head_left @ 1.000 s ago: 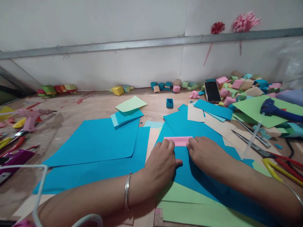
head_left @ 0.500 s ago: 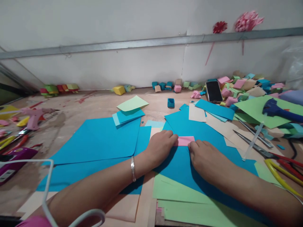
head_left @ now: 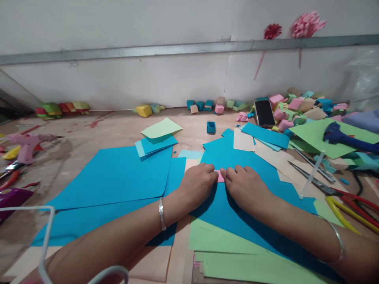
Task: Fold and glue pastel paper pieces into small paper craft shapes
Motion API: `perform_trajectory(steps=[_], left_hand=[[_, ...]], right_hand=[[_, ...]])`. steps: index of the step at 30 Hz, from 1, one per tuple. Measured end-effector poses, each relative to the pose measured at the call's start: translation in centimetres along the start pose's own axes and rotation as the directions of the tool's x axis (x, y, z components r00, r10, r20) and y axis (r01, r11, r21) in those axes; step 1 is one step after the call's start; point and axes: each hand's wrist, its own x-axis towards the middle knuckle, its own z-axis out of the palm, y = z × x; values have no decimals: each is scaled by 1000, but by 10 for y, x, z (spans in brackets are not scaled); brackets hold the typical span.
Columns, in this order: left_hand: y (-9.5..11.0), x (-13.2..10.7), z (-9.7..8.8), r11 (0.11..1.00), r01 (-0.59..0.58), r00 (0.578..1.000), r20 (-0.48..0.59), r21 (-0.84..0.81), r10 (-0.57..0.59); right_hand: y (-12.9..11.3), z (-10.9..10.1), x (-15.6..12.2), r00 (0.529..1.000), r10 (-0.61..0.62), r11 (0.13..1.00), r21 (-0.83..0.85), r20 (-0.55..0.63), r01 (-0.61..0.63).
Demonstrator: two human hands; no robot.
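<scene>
A small folded pink paper (head_left: 219, 176) lies on a large blue sheet (head_left: 237, 197) in the middle of the table. My left hand (head_left: 197, 184) covers its left end with the fingers curled down on it. My right hand (head_left: 244, 188) presses on its right end, fingers bent. The two hands almost touch, and only a sliver of pink shows between them. Each wrist wears a silver bangle.
More blue sheets (head_left: 118, 177) lie to the left, green sheets (head_left: 251, 260) at the front. Scissors (head_left: 319, 181) and a blue glue gun (head_left: 346, 138) are on the right, a phone (head_left: 264, 113) and folded paper cubes (head_left: 299, 108) by the wall. A pink glue gun (head_left: 26, 146) lies far left.
My two hands have slid toward each other over the pink paper, covering most of it. A wide pink strip showed a second ago; now only a small piece shows.
</scene>
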Motion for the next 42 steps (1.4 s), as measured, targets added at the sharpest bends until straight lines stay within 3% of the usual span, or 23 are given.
perform_trajectory(steps=[8, 11, 14, 16, 18, 23, 33, 35, 38, 40, 42], left_hand=[[0, -1, -2, 1000, 3, 1000, 15, -8, -3], [-1, -1, 0, 1000, 3, 1000, 14, -10, -3], [-2, 0, 1, 1000, 10, 1000, 1, -12, -10], [-1, 0, 1, 1000, -2, 1000, 4, 5, 2], [0, 1, -1, 999, -19, 999, 30, 49, 17], [9, -1, -8, 993, -17, 992, 123, 121, 2], [15, -12, -19, 955, 153, 953, 218, 254, -211], [13, -12, -20, 953, 171, 955, 197, 250, -222], [11, -9, -20, 962, 173, 982, 42, 212, -185], [11, -7, -18, 983, 82, 996, -52, 162, -74], [12, -6, -14, 993, -47, 998, -34, 108, 51]], right_hand=[[21, -10, -12, 966, 202, 978, -89, 163, -190], [26, -14, -14, 959, 270, 956, -137, 81, -258], [16, -12, -13, 989, 137, 987, -79, -48, -140], [8, -7, -12, 999, 11, 1000, -28, -43, -13], [2, -3, -11, 999, -36, 999, -9, -6, 36], [1, 3, -11, 999, -30, 999, -21, -14, 30], [1, 1, -12, 1000, 10, 1000, -5, 26, -10], [4, 0, -12, 999, 3, 1000, 7, 35, -3], [6, -3, -12, 999, -29, 999, 20, 42, 28], [6, -4, -12, 998, -46, 999, 28, 41, 45], [4, -6, -12, 998, -45, 998, 40, 42, 43]])
